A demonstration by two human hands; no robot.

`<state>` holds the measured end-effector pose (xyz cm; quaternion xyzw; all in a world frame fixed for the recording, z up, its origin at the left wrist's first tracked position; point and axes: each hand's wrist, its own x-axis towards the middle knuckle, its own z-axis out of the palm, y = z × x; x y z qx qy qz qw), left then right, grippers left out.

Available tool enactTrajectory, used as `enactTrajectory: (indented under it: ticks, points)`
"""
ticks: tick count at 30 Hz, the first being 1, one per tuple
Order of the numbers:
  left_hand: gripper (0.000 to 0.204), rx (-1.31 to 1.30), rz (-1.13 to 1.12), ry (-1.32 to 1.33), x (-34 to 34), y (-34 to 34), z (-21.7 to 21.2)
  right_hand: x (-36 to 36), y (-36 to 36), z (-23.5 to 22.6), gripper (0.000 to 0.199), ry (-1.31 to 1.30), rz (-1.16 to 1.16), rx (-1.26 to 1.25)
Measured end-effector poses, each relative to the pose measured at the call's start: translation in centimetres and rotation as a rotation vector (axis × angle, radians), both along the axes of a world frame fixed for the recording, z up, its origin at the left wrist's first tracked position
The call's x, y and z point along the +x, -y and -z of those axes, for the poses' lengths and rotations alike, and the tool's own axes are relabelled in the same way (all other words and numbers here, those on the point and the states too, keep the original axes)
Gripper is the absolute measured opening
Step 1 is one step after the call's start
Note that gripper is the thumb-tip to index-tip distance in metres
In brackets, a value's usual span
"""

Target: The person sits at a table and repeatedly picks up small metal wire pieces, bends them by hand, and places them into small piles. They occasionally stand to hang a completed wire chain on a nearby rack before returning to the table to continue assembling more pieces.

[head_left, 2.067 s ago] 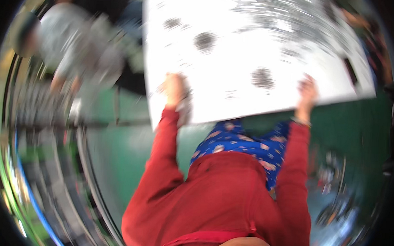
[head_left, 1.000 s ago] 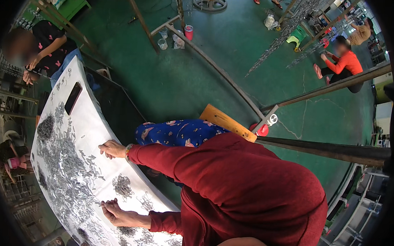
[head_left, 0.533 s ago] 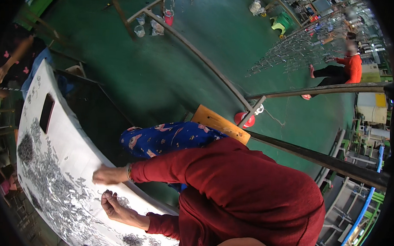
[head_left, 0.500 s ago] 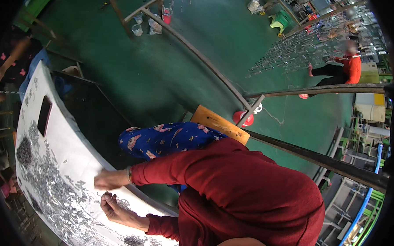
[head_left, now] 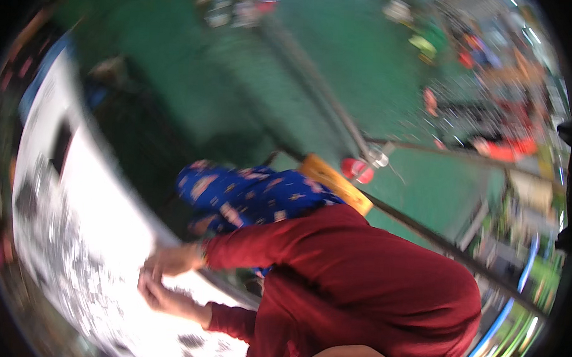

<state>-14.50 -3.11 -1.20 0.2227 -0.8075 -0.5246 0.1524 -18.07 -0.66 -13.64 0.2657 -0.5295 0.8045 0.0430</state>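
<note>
The picture is blurred. Both hands are together on the white board (head_left: 105, 228) at the lower left, which carries small dark parts. The right hand (head_left: 174, 261) lies on the board; the left hand (head_left: 159, 294) is just below it, touching it. If the fingers grip something, one cannot tell

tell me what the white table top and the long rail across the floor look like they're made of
White table top: seemingly a smooth, hard sheet, perhaps laminate or coated board; it glares brightly. Rail: probably bare metal, thin, straight and grey with a dull sheen. Motion blur leaves both uncertain.
</note>
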Motion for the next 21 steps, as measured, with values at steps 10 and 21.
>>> enactTrajectory:
  ticks: [10,21]
  points:
    - [0.01,0.576,0.141,-0.014,9.8,-2.4,-0.4,-0.5,-1.7,-2.3,0.032,-0.031,0.067,0.536]
    - [0.011,0.565,-0.138,-0.112,17.6,1.9,-2.7,-9.8,7.3,-4.8,0.018,-0.324,0.005,0.976]
